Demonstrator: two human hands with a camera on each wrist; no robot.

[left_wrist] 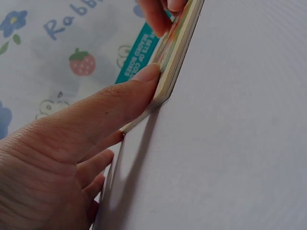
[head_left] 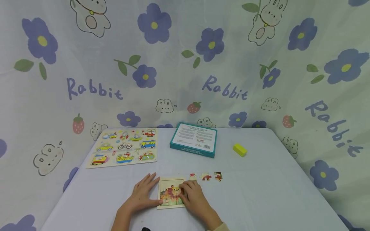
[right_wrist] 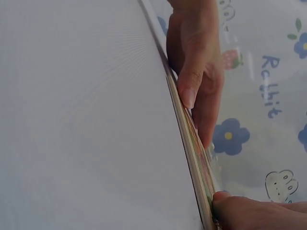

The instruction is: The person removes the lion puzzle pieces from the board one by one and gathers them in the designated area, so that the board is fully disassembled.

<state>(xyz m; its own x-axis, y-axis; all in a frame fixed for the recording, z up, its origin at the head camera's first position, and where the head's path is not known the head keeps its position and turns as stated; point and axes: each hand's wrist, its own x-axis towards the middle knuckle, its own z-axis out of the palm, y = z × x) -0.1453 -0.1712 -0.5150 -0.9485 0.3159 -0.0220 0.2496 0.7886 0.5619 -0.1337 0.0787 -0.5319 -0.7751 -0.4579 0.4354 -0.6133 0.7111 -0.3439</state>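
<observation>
A small wooden jigsaw puzzle point(head_left: 171, 207) in a shallow tray lies on the white table, most of its bear picture filled in. My left hand point(head_left: 142, 195) lies along its left side, fingers stretched toward the far corner. Its thumb point(left_wrist: 146, 74) rests on the near left corner of the rim. My right hand point(head_left: 194, 195) reaches over the right side, thumb and forefinger bent around a puzzle piece point(head_left: 177, 190) at the bear's face, partly hidden by the fingers. Loose puzzle pieces lie beyond the tray: one point(head_left: 193, 176) near my right knuckles, another point(head_left: 206, 176), and a third point(head_left: 218, 176).
A wooden vehicle peg board point(head_left: 124, 154) lies at the back left. A teal and white box point(head_left: 193, 139) sits at the back middle, with a yellow block point(head_left: 240, 149) to its right. A printed curtain point(head_left: 179, 73) hangs behind the table. A small black object point(head_left: 145, 229) shows at the near edge.
</observation>
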